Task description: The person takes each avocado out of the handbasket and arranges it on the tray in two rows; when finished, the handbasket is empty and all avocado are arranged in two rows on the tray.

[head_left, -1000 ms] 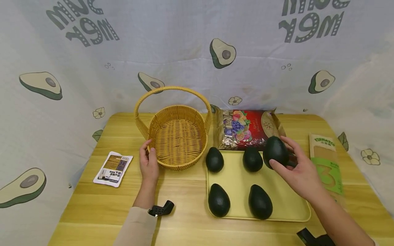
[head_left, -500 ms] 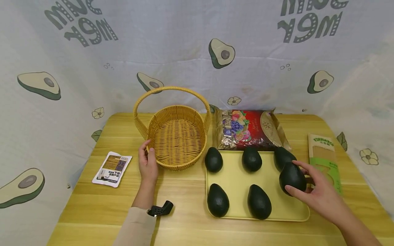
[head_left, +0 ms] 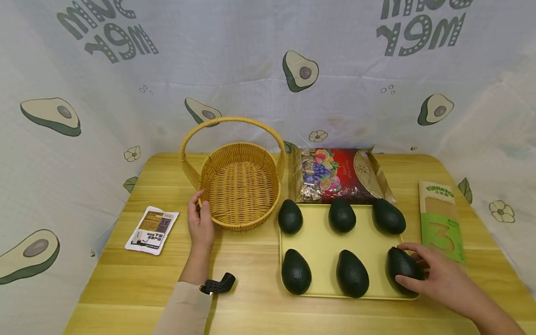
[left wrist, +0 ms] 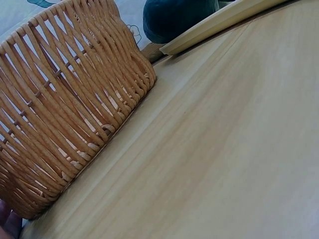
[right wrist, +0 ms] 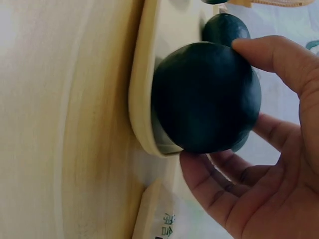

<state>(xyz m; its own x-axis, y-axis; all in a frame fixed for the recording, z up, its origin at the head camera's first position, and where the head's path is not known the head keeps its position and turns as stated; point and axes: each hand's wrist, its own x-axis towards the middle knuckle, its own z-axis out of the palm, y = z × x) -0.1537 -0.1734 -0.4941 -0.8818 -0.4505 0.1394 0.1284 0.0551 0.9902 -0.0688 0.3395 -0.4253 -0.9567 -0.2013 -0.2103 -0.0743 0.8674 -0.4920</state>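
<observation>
My right hand (head_left: 444, 279) holds a dark green avocado (head_left: 402, 270) at the front right corner of a pale yellow tray (head_left: 322, 242). In the right wrist view, the thumb and curled fingers (right wrist: 199, 179) span the avocado (right wrist: 204, 99), right by the tray's rim. Behind it on the tray lies another avocado (head_left: 388, 216), with several more in two rows to the left. My left hand (head_left: 201, 225) rests against the left side of a woven basket (head_left: 240, 223) with a tall handle. Only a bit of its fingers (left wrist: 7, 221) shows at the basket's base in the left wrist view.
Behind the tray lies a red and gold candy bag (head_left: 343, 177). A pack with a green label (head_left: 441, 223) stands to the tray's right. On the left is a small white pouch (head_left: 152, 230). A printed cloth (head_left: 251, 56) hangs behind the wooden table (head_left: 243, 302).
My right hand released one avocado at the tray's back right, then brought another from above the tray down to its front right corner. The left hand and basket stayed put.
</observation>
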